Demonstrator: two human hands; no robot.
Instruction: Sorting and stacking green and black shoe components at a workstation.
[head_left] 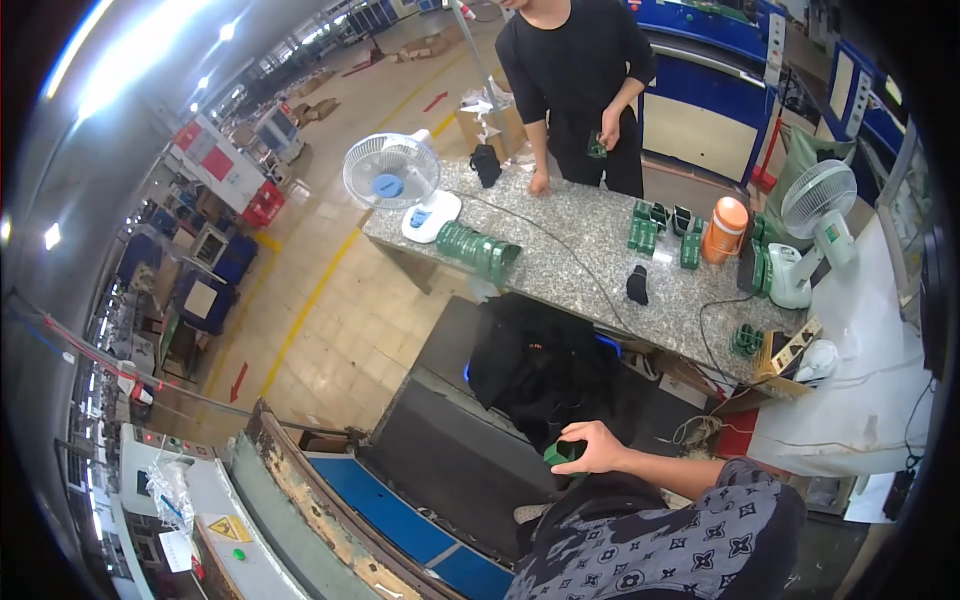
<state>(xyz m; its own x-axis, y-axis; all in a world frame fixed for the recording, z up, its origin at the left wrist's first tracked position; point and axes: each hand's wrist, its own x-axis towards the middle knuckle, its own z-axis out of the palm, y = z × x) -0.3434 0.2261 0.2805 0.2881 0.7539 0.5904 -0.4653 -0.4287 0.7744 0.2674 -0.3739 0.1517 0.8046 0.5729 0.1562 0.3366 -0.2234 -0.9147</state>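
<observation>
From the right side my right forearm reaches in, and my right hand [592, 450] pinches a small green card sleeve [563, 453] between thumb and fingers. Just beyond that hand lies a heap of black cloth items [545, 350], in a container whose blue rim [612, 345] shows in places. What kind of cloth pieces they are, I cannot make out. My left hand is out of view.
Across a speckled stone table [560, 230] stands a person [575, 80] holding a green-and-black piece. The table carries a row of green card sleeves [475, 250], green bundles [645, 228], an orange jug [725, 230] and two fans [392, 175]. Cables trail over it.
</observation>
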